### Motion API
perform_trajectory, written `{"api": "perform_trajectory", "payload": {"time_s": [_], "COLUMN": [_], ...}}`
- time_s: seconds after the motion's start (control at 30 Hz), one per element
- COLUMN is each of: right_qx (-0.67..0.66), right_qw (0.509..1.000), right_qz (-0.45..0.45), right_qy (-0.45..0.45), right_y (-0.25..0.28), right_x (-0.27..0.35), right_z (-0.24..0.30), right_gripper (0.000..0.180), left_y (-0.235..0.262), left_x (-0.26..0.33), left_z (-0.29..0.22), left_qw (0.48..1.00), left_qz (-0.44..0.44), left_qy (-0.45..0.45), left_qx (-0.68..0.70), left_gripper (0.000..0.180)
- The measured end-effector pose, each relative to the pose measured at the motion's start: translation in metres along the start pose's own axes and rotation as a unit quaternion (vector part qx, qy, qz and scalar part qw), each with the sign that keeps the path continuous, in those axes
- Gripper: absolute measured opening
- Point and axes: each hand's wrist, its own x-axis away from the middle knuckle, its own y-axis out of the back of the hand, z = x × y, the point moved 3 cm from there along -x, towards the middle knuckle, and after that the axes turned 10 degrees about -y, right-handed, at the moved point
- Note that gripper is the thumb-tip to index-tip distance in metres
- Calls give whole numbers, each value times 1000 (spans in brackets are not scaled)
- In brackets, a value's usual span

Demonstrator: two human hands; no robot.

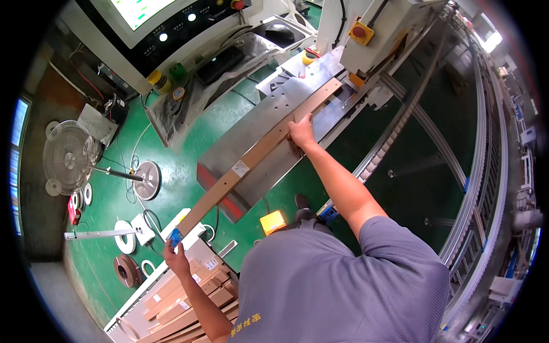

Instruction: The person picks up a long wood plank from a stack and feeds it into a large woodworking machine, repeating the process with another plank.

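Note:
A long, narrow tan wooden board (256, 151) lies slantwise across a metal machine table (240, 134), with a small white label on its face and several small holes along it. My right hand (301, 132) is closed around the board's far half, fingers over its edge. At the near left end, which juts past the table, my left hand (177, 260) grips the board. A small blue piece (175, 236) sits at that end, by my fingertips; its kind is unclear. The far end of the board rests beside the machine head (377, 40).
Stacked wooden boards (194, 294) lie at the lower left. A standing fan (70, 159) and rolls of edge strip (127, 270) are on the green floor. A control panel (189, 23) stands at the back; a roller conveyor (486, 188) runs along the right. A yellow box (273, 222) is near my feet.

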Motion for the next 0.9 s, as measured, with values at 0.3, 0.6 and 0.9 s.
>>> {"api": "perform_trajectory", "payload": {"time_s": [0.3, 0.6, 0.9], "right_qx": [-23, -50, -85], "right_qw": [1000, 998, 993], "right_qz": [5, 34, 55], "right_qy": [-7, -28, -53], "right_y": [36, 36, 36], "right_x": [-17, -21, -35], "right_z": [16, 12, 0], "right_gripper": [97, 99, 101], "left_y": [-19, -12, -45], "left_x": [1, -1, 4], "left_z": [-30, -22, -36], "left_qw": [988, 975, 963], "left_qz": [40, 49, 53], "left_qy": [32, 52, 74], "left_qx": [148, 211, 254], "left_gripper": [36, 38, 27]}}
